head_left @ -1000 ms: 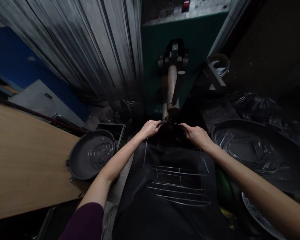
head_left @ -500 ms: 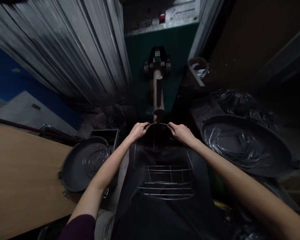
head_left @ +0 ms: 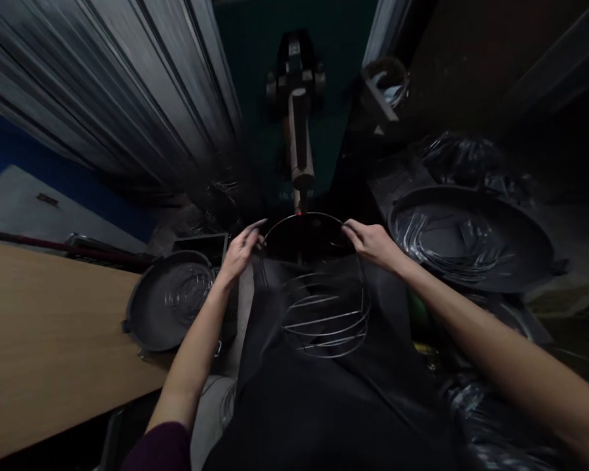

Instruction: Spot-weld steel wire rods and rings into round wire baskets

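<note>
A round wire basket sits over my dark apron, its top ring just under the tip of the machine's arm. My right hand grips the ring on its right side with curled fingers. At the ring's left side is my left hand; its fingers are stretched out and smeared by motion. Whether they still touch the wire I cannot make out.
A dark round pan holding wire rings lies at the left beside a wooden tabletop. A bigger dark pan with wire pieces stands at the right. Corrugated metal sheeting rises behind. More wire parts lie at bottom right.
The basket has turned, so its ribs now curve instead of lying straight. My left hand's fingers have loosened and spread from the ring. The view has tilted down.
</note>
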### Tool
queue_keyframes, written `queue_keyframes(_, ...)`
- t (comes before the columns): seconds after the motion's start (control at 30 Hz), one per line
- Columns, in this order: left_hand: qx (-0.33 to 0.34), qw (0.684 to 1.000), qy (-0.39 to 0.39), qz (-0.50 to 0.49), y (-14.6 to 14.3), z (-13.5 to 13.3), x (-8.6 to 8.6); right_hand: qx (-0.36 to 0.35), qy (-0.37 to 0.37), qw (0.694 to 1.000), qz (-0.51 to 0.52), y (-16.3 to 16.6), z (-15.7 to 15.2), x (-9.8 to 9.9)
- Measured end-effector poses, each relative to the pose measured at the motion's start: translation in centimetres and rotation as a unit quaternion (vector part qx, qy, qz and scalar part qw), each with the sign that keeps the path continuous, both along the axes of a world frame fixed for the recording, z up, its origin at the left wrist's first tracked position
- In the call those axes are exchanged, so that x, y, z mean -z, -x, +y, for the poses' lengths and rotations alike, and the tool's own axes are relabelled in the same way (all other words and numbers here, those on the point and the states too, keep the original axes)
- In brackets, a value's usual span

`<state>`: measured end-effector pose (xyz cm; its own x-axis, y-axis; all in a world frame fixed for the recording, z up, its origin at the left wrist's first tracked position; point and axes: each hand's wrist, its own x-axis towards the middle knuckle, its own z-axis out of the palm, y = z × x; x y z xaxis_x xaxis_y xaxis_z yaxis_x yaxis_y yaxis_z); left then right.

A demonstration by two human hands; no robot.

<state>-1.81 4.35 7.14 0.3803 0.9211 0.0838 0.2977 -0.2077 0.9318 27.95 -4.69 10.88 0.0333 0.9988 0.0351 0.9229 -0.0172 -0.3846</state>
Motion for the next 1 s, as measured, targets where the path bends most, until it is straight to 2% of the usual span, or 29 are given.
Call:
queue_keyframes(0.07,-0.099,0.987,0.103,-0.074,2.7,-3.2,2.1,0.027,-0.037,0.999,0.022,-0.1,-0.6,-0.3)
queue_keyframes(0.1,-0.124,0.972,0.181,-0.084,3.5,-5.0,3.3,0.042,-0.049,0.997,0.032,-0.3,-0.8,-0.5)
queue_keyframes(0.17,-0.091,0.925,0.357,-0.096,3.8,-8.4,5.8,0.073,-0.066,0.994,0.055,-0.6,-1.0,-0.7)
queue_keyframes(0.23,-0.049,0.87,0.459,-0.172,2.5,-10.9,7.2,0.097,-0.081,0.988,0.084,-0.7,-1.2,-0.5)
queue_keyframes(0.27,-0.047,0.846,0.485,-0.217,1.7,-11.6,7.3,0.105,-0.09,0.985,0.105,-0.7,-1.4,-0.3)
queue_keyframes(0.3,-0.066,0.827,0.495,-0.259,0.9,-11.9,7.0,0.108,-0.097,0.981,0.132,-0.7,-1.6,0.0)
queue_keyframes(0.37,-0.145,0.801,0.49,-0.31,-0.2,-11.6,5.8,0.095,-0.096,0.968,0.21,-0.8,-2.4,0.8)
queue_keyframes(0.47,-0.246,0.785,0.467,-0.323,-0.4,-9.9,4.0,0.046,-0.051,0.933,0.352,-1.1,-4.0,2.5)
queue_keyframes(0.57,-0.255,0.792,0.43,-0.351,-0.6,-8.7,3.3,0.033,-0.03,0.902,0.429,-1.1,-5.3,4.7)
queue_keyframes(0.67,-0.249,0.796,0.42,-0.358,-2.0,-8.6,3.2,0.121,-0.081,0.889,0.433,-0.9,-5.5,6.7)
queue_keyframes(0.7,-0.252,0.796,0.425,-0.35,-2.6,-8.6,3.1,0.147,-0.094,0.887,0.427,-0.9,-5.6,7.2)
queue_keyframes(0.77,-0.263,0.8,0.425,-0.332,-3.8,-8.5,2.8,0.157,-0.086,0.894,0.41,-1.7,-6.7,8.0)
queue_keyframes(0.83,-0.268,0.809,0.413,-0.323,-4.6,-8.0,2.4,0.172,-0.065,0.909,0.375,-3.7,-9.2,8.8)
queue_keyframes(0.9,-0.271,0.817,0.396,-0.32,-4.9,-7.2,2.2,0.272,-0.049,0.912,0.304,-7.0,-12.9,9.8)
queue_keyframes(0.97,-0.272,0.822,0.38,-0.326,-5.2,-6.4,2.1,0.44,-0.021,0.88,0.177,-10.9,-16.9,11.2)
queue_keyframes(1.0,-0.272,0.824,0.371,-0.332,-5.5,-6.1,2.1,0.5,0.011,0.858,0.114,-12.8,-18.5,12.0)
